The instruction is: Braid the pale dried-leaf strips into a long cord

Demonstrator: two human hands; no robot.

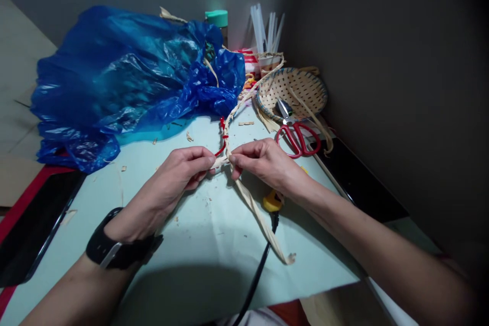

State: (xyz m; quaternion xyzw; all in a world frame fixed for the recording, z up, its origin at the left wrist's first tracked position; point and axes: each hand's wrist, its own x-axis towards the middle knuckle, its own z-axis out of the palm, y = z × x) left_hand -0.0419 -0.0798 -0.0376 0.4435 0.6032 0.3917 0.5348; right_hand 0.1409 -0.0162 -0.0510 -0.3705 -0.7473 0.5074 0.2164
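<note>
A pale braided cord (237,105) of dried plant strips runs from the back of the table down to my hands. My left hand (189,165) pinches one strip at the braid's lower end, to the left. My right hand (260,160) has its thumb and fingertips closed on the braid right beside it. From there a loose, twisted strip (260,214) trails down toward the table's front edge. A red tie (222,135) stands against the braid just above my fingers. My fingers partly cover the spot where the strips cross.
A blue plastic bag (126,71) fills the back left. Red-handled scissors (300,140) lean on a woven basket (305,89) at right. A yellow tool (272,200) with a black cord lies below my right hand. Dark flat panels (34,219) edge the table; scraps dot it.
</note>
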